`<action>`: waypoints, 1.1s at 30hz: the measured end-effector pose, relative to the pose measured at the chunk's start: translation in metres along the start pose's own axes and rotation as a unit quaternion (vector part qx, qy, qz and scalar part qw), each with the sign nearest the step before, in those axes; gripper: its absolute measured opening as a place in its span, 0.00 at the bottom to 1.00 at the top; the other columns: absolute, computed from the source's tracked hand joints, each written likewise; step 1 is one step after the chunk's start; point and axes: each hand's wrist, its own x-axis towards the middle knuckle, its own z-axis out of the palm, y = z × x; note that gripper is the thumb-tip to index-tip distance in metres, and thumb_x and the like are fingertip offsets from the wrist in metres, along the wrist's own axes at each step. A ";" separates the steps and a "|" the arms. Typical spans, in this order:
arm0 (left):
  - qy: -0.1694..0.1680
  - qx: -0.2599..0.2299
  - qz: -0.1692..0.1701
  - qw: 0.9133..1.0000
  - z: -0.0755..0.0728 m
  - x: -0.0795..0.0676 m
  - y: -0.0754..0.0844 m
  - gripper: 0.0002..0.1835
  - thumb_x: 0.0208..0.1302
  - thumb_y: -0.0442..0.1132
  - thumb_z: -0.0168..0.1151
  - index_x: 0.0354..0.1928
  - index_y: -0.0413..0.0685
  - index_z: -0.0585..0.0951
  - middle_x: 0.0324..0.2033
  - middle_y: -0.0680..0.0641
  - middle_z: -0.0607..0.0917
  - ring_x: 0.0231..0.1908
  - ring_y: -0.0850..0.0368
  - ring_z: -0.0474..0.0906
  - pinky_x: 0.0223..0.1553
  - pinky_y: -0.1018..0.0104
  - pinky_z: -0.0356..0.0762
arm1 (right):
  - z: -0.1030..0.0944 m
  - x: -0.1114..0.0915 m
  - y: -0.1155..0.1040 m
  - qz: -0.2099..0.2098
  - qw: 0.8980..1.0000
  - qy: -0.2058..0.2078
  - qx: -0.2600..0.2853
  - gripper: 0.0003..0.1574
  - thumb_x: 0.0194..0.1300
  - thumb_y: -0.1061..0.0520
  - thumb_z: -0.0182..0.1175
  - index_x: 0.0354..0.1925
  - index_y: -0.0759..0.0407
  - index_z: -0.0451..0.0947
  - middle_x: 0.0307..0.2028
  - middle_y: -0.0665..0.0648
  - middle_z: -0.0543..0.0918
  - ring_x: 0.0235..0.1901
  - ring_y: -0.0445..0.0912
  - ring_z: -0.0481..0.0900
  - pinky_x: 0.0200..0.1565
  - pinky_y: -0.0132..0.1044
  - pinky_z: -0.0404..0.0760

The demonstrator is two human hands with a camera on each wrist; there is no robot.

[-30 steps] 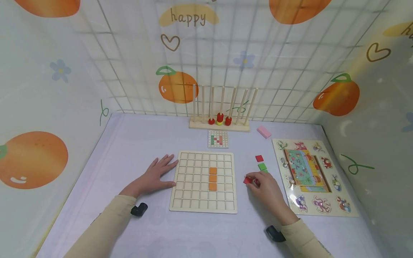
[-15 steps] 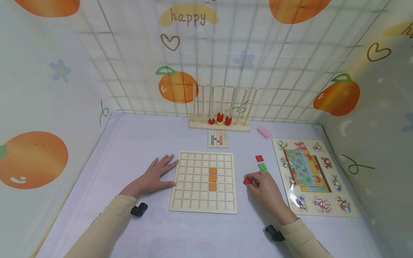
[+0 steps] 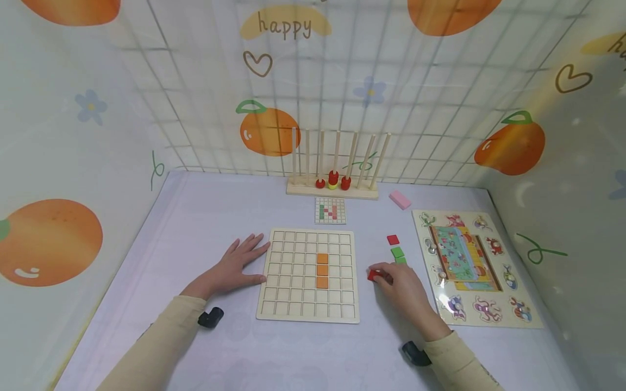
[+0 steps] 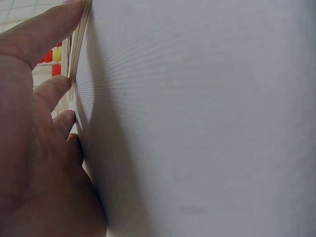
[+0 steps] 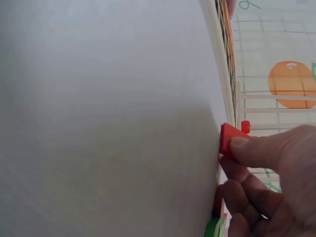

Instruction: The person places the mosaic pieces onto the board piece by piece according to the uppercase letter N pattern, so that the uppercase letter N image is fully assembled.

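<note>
My right hand [image 3: 403,285] pinches a red square tile [image 5: 228,140] between thumb and fingers, just right of the wooden grid board [image 3: 293,312]. In the right wrist view the tile stands tilted, its lower edge at or close to the tabletop. Another red tile [image 5: 217,201] and a green tile [image 5: 213,227] lie by the curled fingers. My left hand [image 3: 235,269] rests with fingers spread, thumb and fingertips touching the board's left edge. Three orange tiles [image 3: 323,270] sit in one column of the board.
Beyond the right hand lie a red tile [image 3: 393,239] and green tiles [image 3: 398,252]. A small pattern card [image 3: 319,221] and a peg stand [image 3: 303,189] with beads are behind the board. A pink block [image 3: 400,200] and an animal puzzle board [image 3: 528,293] stand to the right.
My right hand has shifted slightly left, and the red tile between its fingers has tilted up from lying flatter. The left hand and the board have stayed where they were.
</note>
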 end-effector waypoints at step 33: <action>-0.003 -0.002 -0.008 1.000 0.000 -0.001 0.002 0.50 0.62 0.66 0.66 0.81 0.58 0.57 0.81 0.46 0.48 0.80 0.44 0.37 0.77 0.43 0.27 | 0.008 -0.007 -0.036 -0.024 0.997 -0.007 0.079 0.11 0.62 0.58 0.73 0.44 0.48 0.86 0.30 0.42 0.83 0.32 0.40 0.76 0.36 0.35 0.79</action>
